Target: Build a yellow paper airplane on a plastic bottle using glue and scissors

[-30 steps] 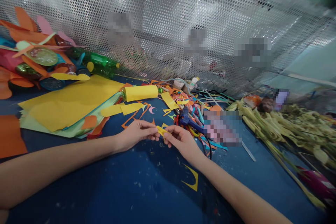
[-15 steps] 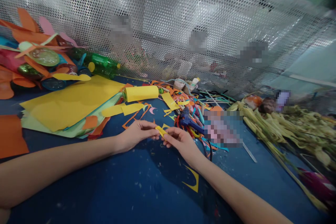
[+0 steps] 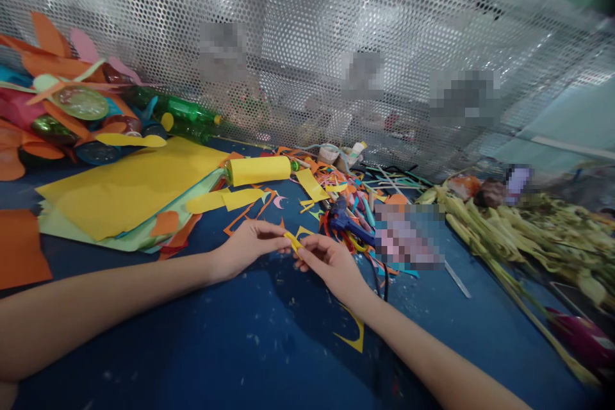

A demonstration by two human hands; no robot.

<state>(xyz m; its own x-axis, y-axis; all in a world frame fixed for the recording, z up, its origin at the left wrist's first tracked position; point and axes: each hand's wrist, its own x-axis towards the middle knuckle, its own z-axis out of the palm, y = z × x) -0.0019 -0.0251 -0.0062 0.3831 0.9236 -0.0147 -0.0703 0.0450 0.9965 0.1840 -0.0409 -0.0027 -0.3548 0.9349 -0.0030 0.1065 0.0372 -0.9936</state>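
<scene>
Between my two hands is a small piece of yellow paper (image 3: 293, 241), narrow and seemingly folded or rolled. My left hand (image 3: 252, 246) pinches its upper left end, and the fingers of my right hand (image 3: 331, 264) close on its lower right end. Both hands are just above the blue table (image 3: 202, 346). Beyond them lies a green bottle wrapped in yellow paper (image 3: 262, 170), on its side. A cut yellow paper scrap (image 3: 354, 332) rests near my right forearm, partly hidden by it. Yellow cut-out strips (image 3: 225, 200) lie past my left hand.
A blue glue gun (image 3: 350, 225) with a black cord lies among colourful paper scraps (image 3: 331, 178). Paper sheets (image 3: 129, 189) and paper-trimmed bottles (image 3: 81, 106) are at left. Dried husks (image 3: 485, 224) spread at right. A perforated silvery sheet (image 3: 307, 25) closes off the back.
The yellow paper piece looks narrower, more folded or rolled between my fingertips. My right hand has shifted very slightly; the left is nearly still.
</scene>
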